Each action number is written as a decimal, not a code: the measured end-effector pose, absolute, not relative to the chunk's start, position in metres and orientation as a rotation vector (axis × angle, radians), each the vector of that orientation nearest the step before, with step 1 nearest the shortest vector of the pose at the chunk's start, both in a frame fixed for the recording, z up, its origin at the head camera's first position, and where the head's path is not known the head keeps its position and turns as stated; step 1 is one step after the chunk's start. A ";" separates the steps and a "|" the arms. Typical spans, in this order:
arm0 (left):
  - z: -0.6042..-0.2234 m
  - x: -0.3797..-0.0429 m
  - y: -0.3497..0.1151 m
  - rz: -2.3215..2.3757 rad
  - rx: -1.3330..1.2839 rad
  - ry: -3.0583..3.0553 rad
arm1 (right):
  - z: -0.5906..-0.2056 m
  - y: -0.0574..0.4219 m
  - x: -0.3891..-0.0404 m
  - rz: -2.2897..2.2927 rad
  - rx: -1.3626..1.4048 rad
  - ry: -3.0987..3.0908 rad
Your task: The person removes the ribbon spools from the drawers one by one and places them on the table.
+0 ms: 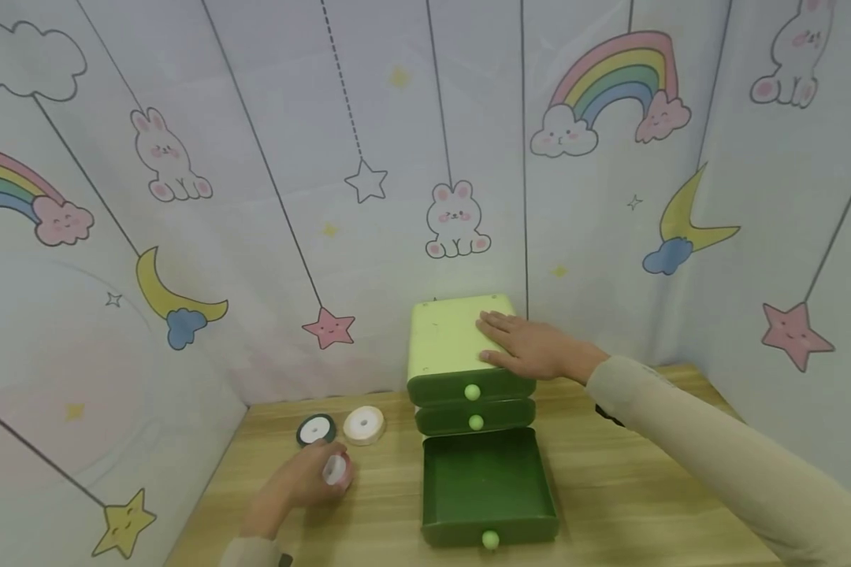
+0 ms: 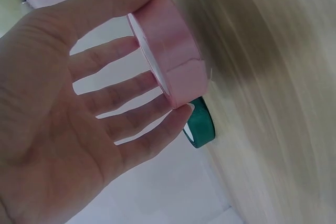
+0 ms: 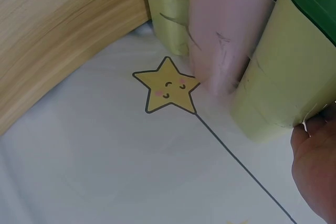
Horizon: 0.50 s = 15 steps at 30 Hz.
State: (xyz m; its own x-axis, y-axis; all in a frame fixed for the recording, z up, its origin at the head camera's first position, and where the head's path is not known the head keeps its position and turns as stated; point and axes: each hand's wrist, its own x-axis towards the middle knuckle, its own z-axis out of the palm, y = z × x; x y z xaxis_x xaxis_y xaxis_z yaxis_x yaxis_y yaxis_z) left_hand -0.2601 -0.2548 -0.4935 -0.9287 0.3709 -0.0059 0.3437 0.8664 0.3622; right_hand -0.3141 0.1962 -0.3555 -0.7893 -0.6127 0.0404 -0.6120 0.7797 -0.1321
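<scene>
My left hand [image 1: 299, 479] pinches a roll of pink ribbon [image 2: 176, 51] by its rim, the thumb on one side and the fingertips on the other. In the head view this hand is low over the table, left of a small drawer cabinet [image 1: 443, 335]. Across the cabinet's pale green top lies my right hand [image 1: 535, 348], its fingers stretched out flat. The lowest dark green drawer [image 1: 489, 480] is pulled out toward me, and its inside shows. Above it, the middle drawer [image 1: 440, 420] and the top drawer [image 1: 440, 390] are pushed in.
Beside the left hand, a dark green ribbon roll [image 1: 306, 431] and a cream ribbon roll [image 1: 374, 425] lie on the wooden table [image 1: 610, 488]. A cloth backdrop [image 1: 369, 260] with rabbits, stars and rainbows rises behind and along both sides.
</scene>
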 end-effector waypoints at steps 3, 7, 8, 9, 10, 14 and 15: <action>-0.494 -0.262 -0.254 0.556 0.565 2.964 | -0.356 0.197 -0.314 -0.211 -1.019 2.965; -0.496 -0.266 -0.256 0.561 0.556 2.967 | -0.355 0.198 -0.315 -0.211 -1.017 2.969; -0.497 -0.266 -0.256 0.561 0.551 2.966 | -0.355 0.198 -0.315 -0.216 -1.017 2.967; -0.498 -0.267 -0.257 0.561 0.543 2.963 | -0.355 0.198 -0.315 -0.213 -1.016 2.964; -0.499 -0.267 -0.257 0.557 0.537 2.960 | -0.355 0.198 -0.315 -0.217 -1.017 2.960; -0.505 -0.269 -0.260 0.534 0.528 2.953 | -0.357 0.198 -0.315 -0.224 -1.018 2.953; -0.506 -0.269 -0.260 0.531 0.529 2.955 | -0.358 0.198 -0.316 -0.224 -1.018 2.956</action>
